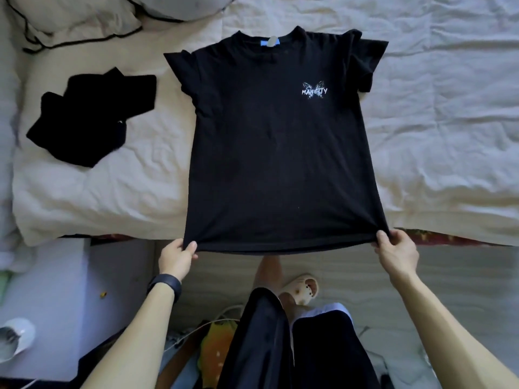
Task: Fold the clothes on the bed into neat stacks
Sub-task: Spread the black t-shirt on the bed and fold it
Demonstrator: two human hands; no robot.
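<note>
Two hands are on the job, and both grip the same thing: a black short-sleeved cotton T-shirt (269,153) spread front-up on the bed's crumpled white sheet (435,122). Its collar points away from me, and its hem reaches just past the near edge of the mattress.

I judge the shirt light, limp and quick to wrinkle. It will sag wherever it is unsupported, and it will drag on the rumpled sheet rather than slide. The corners and the side seams look like the best places to take it, because a pull there spreads the cloth flat. A grab in the middle would only bunch it. The right sleeve is doubled over on itself near the shoulder, so I expect it will need smoothing before any fold.

My left hand (177,258), with a dark band (165,284) on its wrist, is closed in a pinch on the left hem corner. The thumb lies on top of the cloth and the fingers underneath are hidden from me. My right hand (396,254) pinches the right hem corner the same way. The hem runs taut and nearly straight between the two grips.

Well to the left on the sheet lies a small, loosely folded heap of black clothing (92,116), clear of the shirt. A cream pillow with dark piping (78,21) sits beyond it in the far corner.
</note>
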